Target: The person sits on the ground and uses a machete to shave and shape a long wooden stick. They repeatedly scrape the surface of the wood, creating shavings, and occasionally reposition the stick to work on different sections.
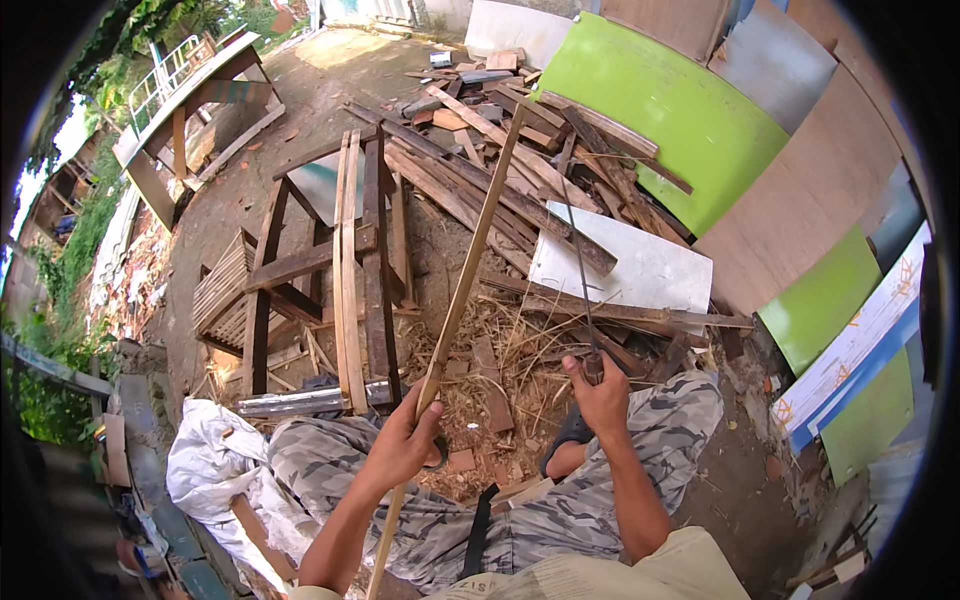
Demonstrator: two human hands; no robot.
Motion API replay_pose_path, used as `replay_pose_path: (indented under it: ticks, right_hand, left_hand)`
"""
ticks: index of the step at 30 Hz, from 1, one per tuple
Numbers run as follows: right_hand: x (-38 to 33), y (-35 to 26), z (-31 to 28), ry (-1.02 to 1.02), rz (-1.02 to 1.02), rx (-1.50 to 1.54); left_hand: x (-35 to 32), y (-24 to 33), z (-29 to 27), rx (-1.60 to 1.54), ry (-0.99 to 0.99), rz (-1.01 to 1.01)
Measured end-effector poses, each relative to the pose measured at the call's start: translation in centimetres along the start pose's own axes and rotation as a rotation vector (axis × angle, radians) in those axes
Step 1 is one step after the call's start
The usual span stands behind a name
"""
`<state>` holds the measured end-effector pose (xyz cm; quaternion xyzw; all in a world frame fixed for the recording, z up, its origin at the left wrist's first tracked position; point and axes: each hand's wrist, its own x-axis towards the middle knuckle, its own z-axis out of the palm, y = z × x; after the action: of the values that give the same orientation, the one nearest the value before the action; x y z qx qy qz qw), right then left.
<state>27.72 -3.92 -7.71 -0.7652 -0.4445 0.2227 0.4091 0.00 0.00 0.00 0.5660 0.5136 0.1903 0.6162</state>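
Observation:
My left hand point(402, 440) is closed around a long, thin wooden strip point(480, 235). The strip slants up and away toward the wood pile, and its lower end passes down by my left forearm. In my right hand point(602, 393) is the dark handle of a long, thin, dark-bladed tool point(580, 262), pointing away from me with its blade seen nearly edge-on. The blade stands to the right of the strip, apart from it. Its exact kind I cannot make out. Both hands are over my knees, in front of the camouflage trousers point(430, 535).
A dark wooden frame point(374, 260) with pale strips point(349, 270) on it stands at left. Scrap planks point(475, 200) and a white board point(620, 270) lie ahead. Green panels point(660, 120) lean at right. A white sack point(225, 470) lies beside my left leg; a wooden table point(190, 110) stands far left.

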Motion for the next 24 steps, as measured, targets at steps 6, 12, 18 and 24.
replay_pose_path:
  ticks: [6,12,18,24]
  right_hand:
    - [-4.0,-3.0,1.2,-0.208,-0.441,-0.314]
    - [-3.6,-3.8,0.7,-0.262,-0.53,-0.381]
    - [-4.1,-5.0,0.8,-0.225,-0.638,-0.441]
    - [-2.0,-4.9,0.7,-0.275,-0.579,-0.499]
  left_hand:
    - [0.9,-1.4,1.0,0.059,-0.016,0.021]
    - [0.1,-2.8,1.8,0.085,0.009,0.013]
    - [-0.5,-3.1,1.8,0.13,0.054,-0.005]
    - [-0.3,-3.5,2.3,0.099,0.052,0.015]
